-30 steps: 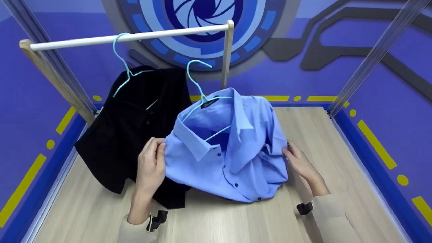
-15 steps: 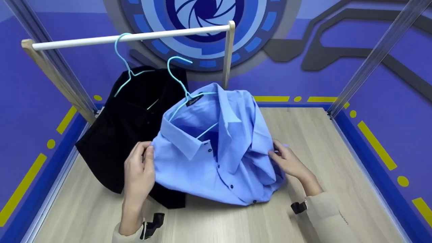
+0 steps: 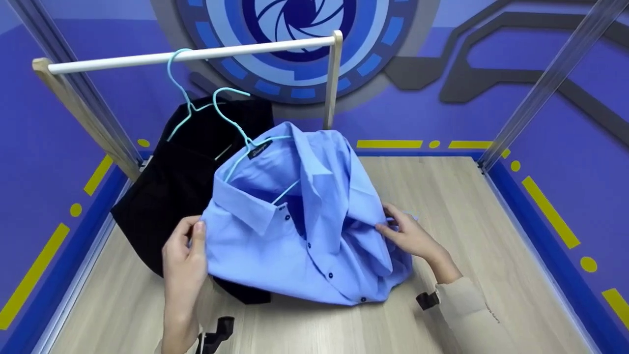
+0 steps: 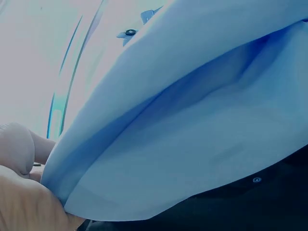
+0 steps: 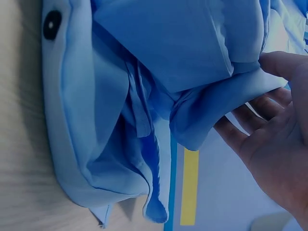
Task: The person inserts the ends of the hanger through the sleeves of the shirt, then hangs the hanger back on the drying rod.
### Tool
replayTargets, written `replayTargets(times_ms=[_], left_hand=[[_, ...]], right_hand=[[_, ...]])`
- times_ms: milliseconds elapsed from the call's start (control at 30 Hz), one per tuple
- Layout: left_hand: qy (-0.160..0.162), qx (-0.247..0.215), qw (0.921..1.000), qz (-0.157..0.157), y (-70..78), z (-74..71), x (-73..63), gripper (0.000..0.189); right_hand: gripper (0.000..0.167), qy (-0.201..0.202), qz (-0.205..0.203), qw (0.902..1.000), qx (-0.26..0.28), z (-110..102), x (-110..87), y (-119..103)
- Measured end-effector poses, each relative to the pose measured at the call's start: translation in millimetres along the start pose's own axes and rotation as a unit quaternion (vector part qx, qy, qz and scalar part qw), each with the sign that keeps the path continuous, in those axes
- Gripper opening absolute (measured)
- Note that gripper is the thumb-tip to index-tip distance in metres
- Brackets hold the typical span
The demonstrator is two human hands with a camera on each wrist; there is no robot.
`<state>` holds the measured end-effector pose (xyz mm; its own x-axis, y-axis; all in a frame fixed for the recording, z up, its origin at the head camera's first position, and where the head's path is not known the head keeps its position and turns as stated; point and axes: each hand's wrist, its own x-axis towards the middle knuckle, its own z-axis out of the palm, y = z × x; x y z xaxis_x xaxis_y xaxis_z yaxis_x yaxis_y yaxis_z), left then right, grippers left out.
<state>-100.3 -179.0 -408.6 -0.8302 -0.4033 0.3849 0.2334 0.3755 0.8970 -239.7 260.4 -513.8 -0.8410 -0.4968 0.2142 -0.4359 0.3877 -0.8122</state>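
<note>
A light blue button shirt [image 3: 255,246] hangs on a mint-green hanger [image 3: 231,118] whose hook is free of the rail. My left hand [image 3: 184,260] grips the shirt's left side, thumb on the front of the cloth. At the opposite side my right hand [image 3: 410,236] pinches the sleeve area between thumb and fingers, as the right wrist view also shows with the hand [image 5: 274,125] behind the fabric. Behind the blue shirt, a black shirt [image 3: 162,196] hangs from a second mint hanger [image 3: 179,88] hooked over the rail, and the blue one partly covers it.
The rack has a white rail [image 3: 265,50] and wooden posts, with the right post [image 3: 334,83] behind the blue shirt. Below lies a light wooden table [image 3: 442,187], bounded by blue-purple panels [image 3: 555,162] with yellow marks.
Both hands have moved left with the blue shirt and its hanger, toward the black shirt. The hanger's hook now overlaps the black shirt in view. The black shirt stays in place.
</note>
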Motion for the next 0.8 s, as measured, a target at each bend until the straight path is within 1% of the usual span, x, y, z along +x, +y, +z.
replayTargets(times_ms=[233,433,567,667,800], left_hand=[[0.017,0.019,0.9997,-0.003,2.3,-7.9,-0.6,0.017],[0.019,0.003,0.9997,-0.016,5.3,-15.7,-1.4,0.02],[0.023,0.006,0.9994,-0.027,5.5,-19.8,-1.7,0.021],[0.029,0.015,0.999,-0.029,5.6,-22.1,-1.8,0.021],[0.035,0.014,0.9989,-0.026,6.3,-23.0,-1.9,0.021]], right_hand=[[0.053,-0.007,-0.003,1.0,0.005,-1.2,0.3,-0.2],[0.051,0.0,-0.019,0.9998,-0.008,1.9,1.3,-6.3],[0.052,0.003,-0.029,0.9995,-0.008,2.4,1.2,-11.8],[0.052,0.004,-0.037,0.9992,-0.015,2.2,1.4,-8.2],[0.052,-0.003,-0.045,0.9989,-0.014,1.6,1.9,2.4]])
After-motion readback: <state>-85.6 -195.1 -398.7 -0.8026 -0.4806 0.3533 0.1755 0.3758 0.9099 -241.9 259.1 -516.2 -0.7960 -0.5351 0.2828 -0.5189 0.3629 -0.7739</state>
